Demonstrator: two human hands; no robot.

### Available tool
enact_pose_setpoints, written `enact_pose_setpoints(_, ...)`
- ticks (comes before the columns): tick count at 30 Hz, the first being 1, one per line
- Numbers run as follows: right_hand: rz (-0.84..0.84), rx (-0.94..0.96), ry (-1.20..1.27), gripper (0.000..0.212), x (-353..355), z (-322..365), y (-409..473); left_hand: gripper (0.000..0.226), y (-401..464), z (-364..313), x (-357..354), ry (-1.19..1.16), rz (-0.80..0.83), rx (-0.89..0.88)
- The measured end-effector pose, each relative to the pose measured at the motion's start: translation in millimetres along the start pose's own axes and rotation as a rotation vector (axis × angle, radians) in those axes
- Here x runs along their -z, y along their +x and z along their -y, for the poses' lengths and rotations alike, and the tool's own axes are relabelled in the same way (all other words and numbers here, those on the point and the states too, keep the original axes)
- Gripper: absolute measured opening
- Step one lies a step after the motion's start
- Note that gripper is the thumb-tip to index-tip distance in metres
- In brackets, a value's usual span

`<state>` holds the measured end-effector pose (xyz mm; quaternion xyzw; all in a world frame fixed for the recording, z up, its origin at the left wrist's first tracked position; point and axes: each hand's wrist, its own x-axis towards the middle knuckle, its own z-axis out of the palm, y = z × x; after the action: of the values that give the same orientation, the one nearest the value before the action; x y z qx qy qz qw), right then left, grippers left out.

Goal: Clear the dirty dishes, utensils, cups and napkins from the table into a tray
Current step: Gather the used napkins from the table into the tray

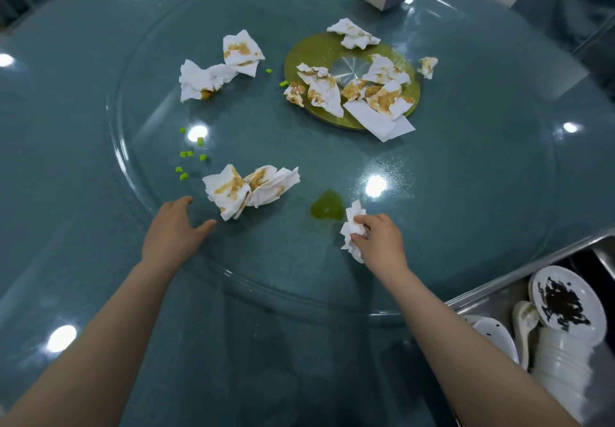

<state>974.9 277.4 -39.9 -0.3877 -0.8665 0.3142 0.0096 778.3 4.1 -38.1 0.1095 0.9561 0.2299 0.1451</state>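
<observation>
Right hand grips a crumpled napkin; left hand hovers open beside a stained one.

The right hand (379, 238) has its fingers curled round a white crumpled napkin (352, 230), held at the near edge of a green spill (327, 206) on the glass tabletop (466, 176). The left hand (174, 231) is spread with fingers straight and holds nothing; a stained napkin pair (248, 190) lies just beyond its fingertips, apart from them. Small green food bits (186, 155) lie scattered further left. More soiled napkins (349, 93) are heaped on the gold centre disc (299, 57), well away from both hands. At the lower right a metal tray (492, 296) holds a dirty plate (565, 303), a spoon (524, 323) and stacked white cups (562, 366).
</observation>
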Motion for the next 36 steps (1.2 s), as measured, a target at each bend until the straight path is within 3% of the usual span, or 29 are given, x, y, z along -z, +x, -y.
enact_pose_setpoints(3, -0.061, -0.046, 0.068, 0.033, -2, 1, 4, 0.09, 11, 2, 1, 0.037, 0.031, -0.044)
enact_pose_setpoints(7, -0.189, -0.082, 0.163, 0.032, -6, 8, 15, 0.111, 21, 4, -1, 0.155, 0.199, -0.017)
enact_pose_setpoints(11, -0.187, -0.081, 0.175, 0.034, -14, 29, 35, 0.111, 21, 0, -1, 0.221, 0.2, -0.014)
enact_pose_setpoints(17, -0.099, 0.068, 0.032, 0.037, -39, 53, 43, 0.109, 16, -4, 0, 0.309, 0.209, -0.027)
enact_pose_setpoints(31, -0.036, 0.268, -0.134, 0.038, -35, 19, 1, 0.111, -10, -20, -6, 0.332, 0.22, -0.02)
enact_pose_setpoints(36, -0.036, 0.237, -0.162, 0.04, -30, 2, -10, 0.113, -24, -26, -13, 0.356, 0.234, -0.029)
